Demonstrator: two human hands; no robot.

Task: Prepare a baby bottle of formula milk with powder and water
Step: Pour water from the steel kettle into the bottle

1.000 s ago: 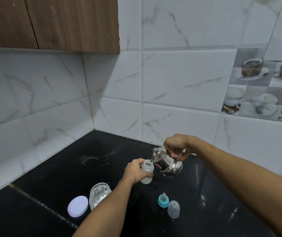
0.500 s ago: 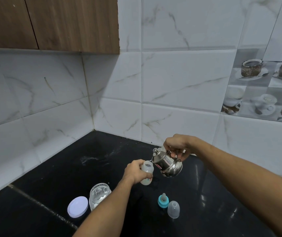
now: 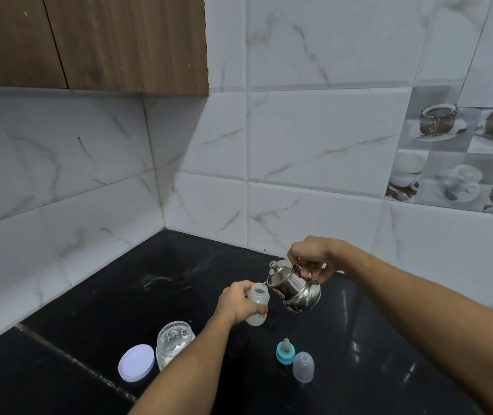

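Pouring, judging by the pose. Left hand [image 3: 235, 301] curled round the baby bottle [image 3: 259, 296], open-mouthed, roughly upright, low over the black countertop [image 3: 89, 324]; base on the stone or just off it, cannot tell. Right hand [image 3: 311, 259] gripping the top handle of the small steel kettle [image 3: 295, 291], tipped spout-down, spout at the bottle's rim. 2 hands near each other yet not touching, each clamped on its own thing. No stream to be made out at this size.

Best done slowly: hold the spout over the middle of the narrow mouth, tip by small degrees, brace the bottle firmly, watch the level, right the kettle before drawing it away. Likely risk: spill over fingers and onto the glossy stone.

Nearer the camera on the countertop: open powder jar [image 3: 175, 342], white lid [image 3: 136, 362] just beside it, teal-ringed teat [image 3: 285, 351] and clear cap [image 3: 303, 366] side by side. Faint pale smear toward the corner. Marbled white wall tiles [image 3: 314, 145], 1 patch of coffee-cup picture tiles [image 3: 460, 157] at right, wooden cabinet [image 3: 89, 40] above left.
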